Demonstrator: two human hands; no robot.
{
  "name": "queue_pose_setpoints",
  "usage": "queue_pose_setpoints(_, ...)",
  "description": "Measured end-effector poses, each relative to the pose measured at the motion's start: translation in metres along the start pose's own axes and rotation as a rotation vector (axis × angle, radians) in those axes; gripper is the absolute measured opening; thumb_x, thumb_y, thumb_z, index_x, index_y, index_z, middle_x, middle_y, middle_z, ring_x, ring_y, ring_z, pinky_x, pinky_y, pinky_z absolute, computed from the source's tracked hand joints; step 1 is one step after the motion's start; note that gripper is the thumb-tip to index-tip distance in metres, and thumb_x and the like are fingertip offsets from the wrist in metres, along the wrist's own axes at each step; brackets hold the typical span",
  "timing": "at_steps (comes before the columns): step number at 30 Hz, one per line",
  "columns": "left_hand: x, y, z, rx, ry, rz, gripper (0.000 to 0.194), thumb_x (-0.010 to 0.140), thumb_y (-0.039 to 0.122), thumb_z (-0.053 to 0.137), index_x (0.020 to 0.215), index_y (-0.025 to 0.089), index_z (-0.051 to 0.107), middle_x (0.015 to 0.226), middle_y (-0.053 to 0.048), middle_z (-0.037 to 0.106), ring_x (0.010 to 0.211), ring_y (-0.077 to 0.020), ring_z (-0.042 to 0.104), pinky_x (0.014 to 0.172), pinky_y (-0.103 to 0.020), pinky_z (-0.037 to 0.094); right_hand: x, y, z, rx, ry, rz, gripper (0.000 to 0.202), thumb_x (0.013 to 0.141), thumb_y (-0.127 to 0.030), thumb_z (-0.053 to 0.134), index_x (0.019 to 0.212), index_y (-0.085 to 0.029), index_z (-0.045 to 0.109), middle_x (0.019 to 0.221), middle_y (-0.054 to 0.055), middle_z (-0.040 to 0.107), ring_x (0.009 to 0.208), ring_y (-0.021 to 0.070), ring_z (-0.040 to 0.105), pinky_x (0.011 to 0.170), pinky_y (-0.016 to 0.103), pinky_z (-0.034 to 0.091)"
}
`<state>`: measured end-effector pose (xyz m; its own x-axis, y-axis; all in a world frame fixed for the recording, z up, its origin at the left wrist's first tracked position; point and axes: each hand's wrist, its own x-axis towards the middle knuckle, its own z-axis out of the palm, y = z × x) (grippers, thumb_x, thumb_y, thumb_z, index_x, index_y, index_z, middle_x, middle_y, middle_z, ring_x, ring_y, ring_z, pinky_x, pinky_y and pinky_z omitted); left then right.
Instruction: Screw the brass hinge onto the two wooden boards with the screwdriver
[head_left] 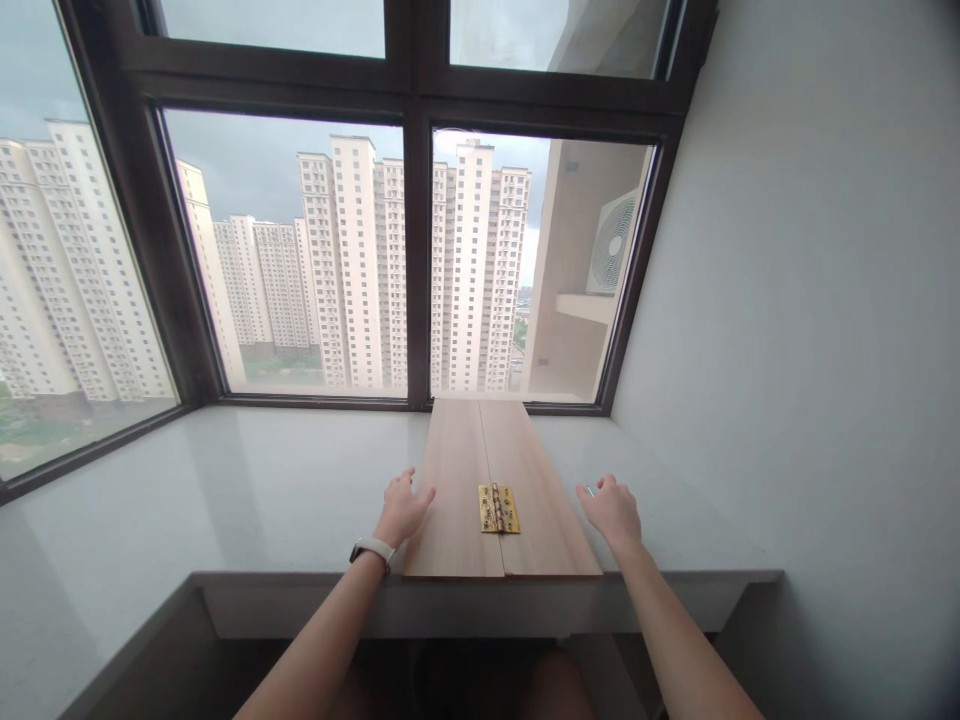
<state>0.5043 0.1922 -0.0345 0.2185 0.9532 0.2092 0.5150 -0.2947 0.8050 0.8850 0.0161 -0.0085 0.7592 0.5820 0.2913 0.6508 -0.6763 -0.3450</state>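
Two pale wooden boards lie side by side on the white ledge, the left board (pixel 454 500) and the right board (pixel 536 480) meeting along a thin seam. A gold-coloured hinge (pixel 499 508) lies flat across that seam, nearer the front ends; dark spots show on both its leaves. Beside the left board's outer edge is my left hand (pixel 403 508), open, its thumb reaching over the wood. My right hand (pixel 613 512) is off to the right of the right board, fingers closed, with a small shiny tip showing at the fingertips. What it holds is too small to name.
The white ledge (pixel 300 500) runs under the boards to a dark-framed window (pixel 418 250). Its front edge is close to my forearms. A grey-white wall (pixel 810 300) rises at the right. My left wrist wears a light-banded watch (pixel 373 548).
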Motion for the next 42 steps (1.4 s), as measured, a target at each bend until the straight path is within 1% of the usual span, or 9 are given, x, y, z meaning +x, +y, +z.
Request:
queue_pose_setpoints(4,-0.044,-0.003,0.006,-0.051,0.050,0.077,0.055,0.086,0.039,0.067,0.134,0.013,0.057,0.137,-0.020,0.060,0.137,-0.0356,0.051,0.119,-0.045,0.035,-0.034,0.031,-0.003,-0.107,-0.067,0.087,0.051,0.092,-0.054,0.060,0.122,-0.013,0.066,0.114,0.026,0.068,0.114,0.0422,0.065,0.090,0.049,0.051)
queue_pose_setpoints(8,-0.068,0.004,0.010,-0.011,0.072,0.163,0.053,0.089,0.036,0.064,0.136,0.013,0.056,0.138,-0.021,0.059,0.138,-0.0361,0.049,0.122,-0.047,0.030,-0.057,0.032,-0.003,-0.119,-0.086,0.043,0.032,0.099,-0.031,0.049,0.119,-0.013,0.066,0.114,0.024,0.068,0.111,0.0360,0.068,0.089,0.043,0.050)
queue_pose_setpoints(10,-0.073,0.008,0.009,0.007,0.057,0.165,0.053,0.090,0.035,0.063,0.137,0.012,0.055,0.140,-0.021,0.059,0.139,-0.0360,0.048,0.122,-0.047,0.029,-0.064,0.023,-0.005,-0.082,-0.053,-0.002,0.031,0.100,-0.024,0.043,0.118,-0.012,0.065,0.113,0.023,0.068,0.109,0.0334,0.067,0.090,0.040,0.049)
queue_pose_setpoints(15,-0.077,0.017,0.005,-0.014,-0.003,0.147,0.053,0.087,0.032,0.065,0.136,0.014,0.055,0.143,-0.020,0.059,0.142,-0.0352,0.047,0.124,-0.044,0.025,-0.086,-0.023,-0.005,0.094,0.078,-0.139,0.027,0.103,-0.026,0.043,0.118,-0.015,0.062,0.116,0.019,0.066,0.108,0.0298,0.065,0.092,0.036,0.048)
queue_pose_setpoints(20,-0.079,0.020,0.003,-0.036,0.000,0.124,0.049,0.086,0.031,0.067,0.131,0.016,0.057,0.141,-0.019,0.060,0.142,-0.0345,0.048,0.123,-0.042,0.027,-0.111,-0.073,0.008,0.195,0.013,-0.281,0.021,0.102,-0.025,0.045,0.111,-0.018,0.063,0.115,0.017,0.066,0.108,0.0292,0.064,0.095,0.036,0.047)
queue_pose_setpoints(24,-0.080,0.021,0.001,-0.040,0.013,0.108,0.041,0.087,0.031,0.066,0.125,0.016,0.059,0.137,-0.019,0.063,0.136,-0.0332,0.054,0.119,-0.042,0.032,-0.123,-0.091,0.009,0.185,-0.016,-0.317,0.023,0.101,-0.033,0.049,0.109,-0.018,0.065,0.114,0.018,0.066,0.108,0.0311,0.063,0.093,0.038,0.048)
queue_pose_setpoints(30,-0.078,0.019,-0.004,-0.140,-0.021,0.051,0.039,0.083,0.030,0.072,0.120,0.021,0.063,0.136,-0.014,0.067,0.136,-0.0308,0.055,0.117,-0.039,0.035,-0.119,-0.076,-0.006,0.059,0.046,-0.111,0.061,0.097,-0.067,0.049,0.123,-0.015,0.066,0.125,0.027,0.065,0.125,0.0431,0.056,0.102,0.055,0.044)
queue_pose_setpoints(35,-0.081,0.018,-0.001,-0.183,-0.051,0.085,0.048,0.081,0.035,0.075,0.126,0.024,0.064,0.138,-0.011,0.066,0.137,-0.0330,0.053,0.117,-0.043,0.035,-0.112,-0.057,-0.007,0.148,-0.078,-0.029,0.072,0.094,-0.075,0.047,0.128,-0.014,0.065,0.122,0.030,0.067,0.127,0.0446,0.057,0.103,0.057,0.044)
queue_pose_setpoints(42,-0.094,0.034,0.003,-0.144,-0.101,0.071,0.047,0.083,0.036,0.071,0.128,0.024,0.065,0.142,-0.011,0.062,0.141,-0.0369,0.045,0.118,-0.048,0.033,-0.108,-0.047,-0.009,0.247,-0.039,-0.012,0.083,0.092,-0.081,0.040,0.132,-0.011,0.061,0.122,0.031,0.068,0.125,0.0449,0.057,0.107,0.058,0.038)
